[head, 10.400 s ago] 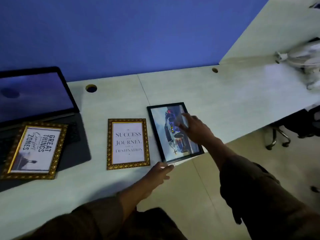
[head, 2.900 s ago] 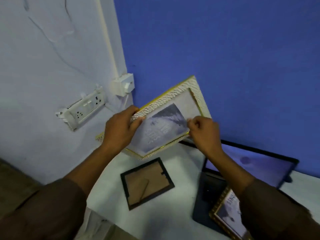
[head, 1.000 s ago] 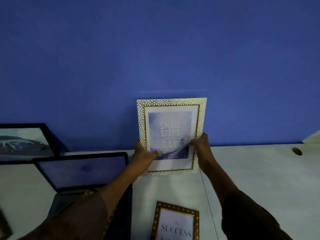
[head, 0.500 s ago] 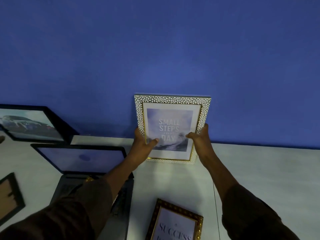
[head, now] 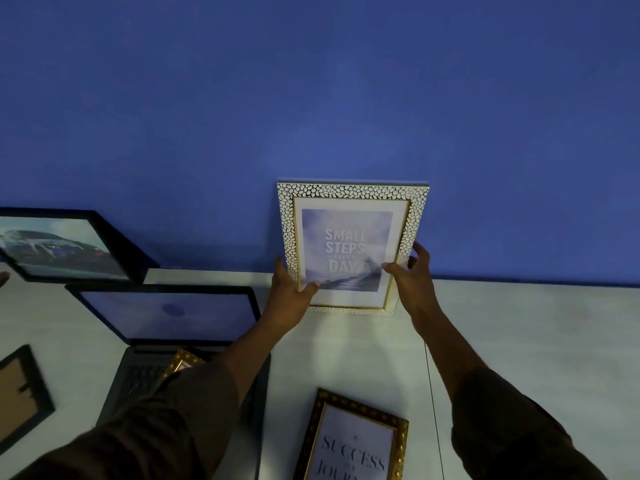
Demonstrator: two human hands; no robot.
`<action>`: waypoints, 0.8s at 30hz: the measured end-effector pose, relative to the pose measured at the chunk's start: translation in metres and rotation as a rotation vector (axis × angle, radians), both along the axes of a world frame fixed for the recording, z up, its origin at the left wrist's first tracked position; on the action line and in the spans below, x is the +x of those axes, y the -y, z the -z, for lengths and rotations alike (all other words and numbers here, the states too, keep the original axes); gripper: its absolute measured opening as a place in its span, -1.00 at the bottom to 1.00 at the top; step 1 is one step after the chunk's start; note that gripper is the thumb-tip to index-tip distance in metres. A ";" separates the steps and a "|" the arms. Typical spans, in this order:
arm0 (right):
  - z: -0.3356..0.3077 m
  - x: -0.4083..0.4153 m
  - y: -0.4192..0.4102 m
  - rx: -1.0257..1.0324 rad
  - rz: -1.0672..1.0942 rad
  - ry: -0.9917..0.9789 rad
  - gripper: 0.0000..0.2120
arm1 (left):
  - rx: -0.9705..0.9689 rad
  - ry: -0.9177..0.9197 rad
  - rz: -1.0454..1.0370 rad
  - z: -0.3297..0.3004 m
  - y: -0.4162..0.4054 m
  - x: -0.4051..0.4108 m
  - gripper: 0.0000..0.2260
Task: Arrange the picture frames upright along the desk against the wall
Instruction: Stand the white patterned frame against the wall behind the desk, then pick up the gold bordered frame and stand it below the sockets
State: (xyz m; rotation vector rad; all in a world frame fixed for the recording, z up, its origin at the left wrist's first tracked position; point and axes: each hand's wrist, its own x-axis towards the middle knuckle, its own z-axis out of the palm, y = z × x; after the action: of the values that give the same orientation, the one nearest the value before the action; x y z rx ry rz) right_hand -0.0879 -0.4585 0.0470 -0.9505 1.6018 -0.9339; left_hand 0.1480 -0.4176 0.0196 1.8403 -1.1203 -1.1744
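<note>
A white pebble-patterned frame (head: 349, 202) reading "Small Steps Every Day" stands upright on the white desk (head: 519, 341), its top against the blue wall. My left hand (head: 289, 294) grips its lower left edge, thumb on the glass. My right hand (head: 410, 284) holds its lower right edge. A black frame with a car picture (head: 59, 245) leans on the wall at the far left. A gold frame reading "Success is a Journey" (head: 353, 441) lies flat near the front. Another gold frame (head: 181, 362) peeks out from under my left sleeve.
An open laptop (head: 166, 317) sits left of the white frame, in front of the car frame. A black frame lying face down (head: 20, 393) shows at the left edge. Bare desk stretches to the right of the white frame.
The white frame has settled lower onto the desk and tipped back against the wall. Both hands stay on its lower edges. The view shifted slightly right.
</note>
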 end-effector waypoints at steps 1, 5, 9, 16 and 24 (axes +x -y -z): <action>0.006 -0.005 -0.010 0.020 0.002 -0.032 -0.25 | 0.040 0.001 -0.017 -0.001 -0.009 -0.003 -0.05; 0.035 -0.022 -0.074 0.174 0.039 -0.096 -0.24 | 0.202 0.034 0.011 0.019 -0.061 -0.013 -0.18; 0.060 -0.029 -0.142 0.315 0.049 -0.131 -0.29 | 0.416 0.039 0.065 0.034 -0.121 -0.022 -0.18; 0.091 -0.015 -0.269 0.479 0.014 -0.306 -0.32 | 0.618 0.161 0.082 0.051 -0.214 -0.044 -0.24; 0.107 0.015 -0.337 0.514 0.085 -0.406 -0.56 | 0.748 0.151 0.047 0.053 -0.267 -0.053 -0.30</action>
State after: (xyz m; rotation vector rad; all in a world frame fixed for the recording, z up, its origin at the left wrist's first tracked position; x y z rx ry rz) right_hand -0.0734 -0.1217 -0.0596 -0.7359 2.1039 -0.3527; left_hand 0.0954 -0.1507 -0.0338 2.4968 -0.8576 -1.6539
